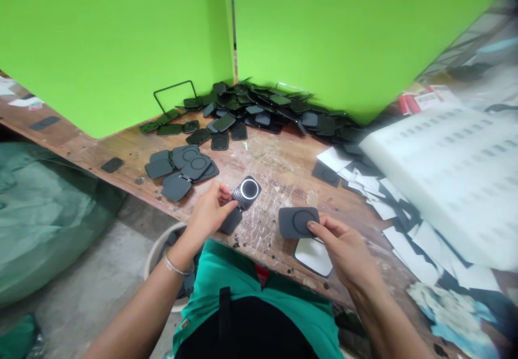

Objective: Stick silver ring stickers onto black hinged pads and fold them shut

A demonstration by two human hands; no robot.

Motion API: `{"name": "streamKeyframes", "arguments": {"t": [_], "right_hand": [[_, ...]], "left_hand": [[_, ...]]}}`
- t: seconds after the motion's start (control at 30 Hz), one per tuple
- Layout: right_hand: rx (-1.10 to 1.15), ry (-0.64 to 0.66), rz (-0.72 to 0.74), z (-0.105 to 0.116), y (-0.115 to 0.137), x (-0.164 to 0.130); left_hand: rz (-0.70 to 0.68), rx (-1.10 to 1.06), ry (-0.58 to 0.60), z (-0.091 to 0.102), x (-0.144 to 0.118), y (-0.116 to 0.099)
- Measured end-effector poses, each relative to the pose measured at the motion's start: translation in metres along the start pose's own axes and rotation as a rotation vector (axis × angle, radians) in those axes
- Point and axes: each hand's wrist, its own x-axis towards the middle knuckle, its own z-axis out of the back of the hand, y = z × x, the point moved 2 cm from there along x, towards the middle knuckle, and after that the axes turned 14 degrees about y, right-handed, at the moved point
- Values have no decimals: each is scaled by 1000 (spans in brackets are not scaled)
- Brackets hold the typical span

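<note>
My left hand pinches the edge of a dark hinged plate with a silver ring. Its upper leaf is patterned and carries the ring; the lower leaf is plain and lies near the table's front edge. To the right, my right hand grips a dark grey plate with a faint circle between thumb and fingers. Just below that plate shows a white-faced panel with a dark rim; whether the two are joined cannot be made out. Left of my left hand lies a loose group of similar grey hinged plates.
Many dark plates are heaped along the green partition. White-faced pieces and a white foam tray occupy the wooden table's right side, with a crumpled cloth. A bucket stands below.
</note>
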Motion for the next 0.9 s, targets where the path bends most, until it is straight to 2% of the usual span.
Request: {"name": "streamKeyframes", "arguments": {"t": [0.1, 0.23, 0.3, 0.4, 0.53, 0.73, 0.9], "right_hand": [[44, 41, -44, 7, 3, 0], [109, 75, -95, 12, 11, -1], [131, 81, -132, 14, 13, -3], [162, 88, -183, 17, 12, -8], [187, 107, -215, 20, 9, -16], [176, 134, -243, 25, 5, -19], [143, 145, -254, 28, 0, -19]], "left_hand": [[15, -320, 132, -14, -5, -13], [173, -685, 500, -44, -17, -37], [247, -796, 623, -57, -23, -48], [285, -842, 682, -71, -26, -57], [262, -824, 764, -83, -26, -64], [278, -815, 841, -90, -27, -69], [307, -807, 833, -91, -30, -71]]}}
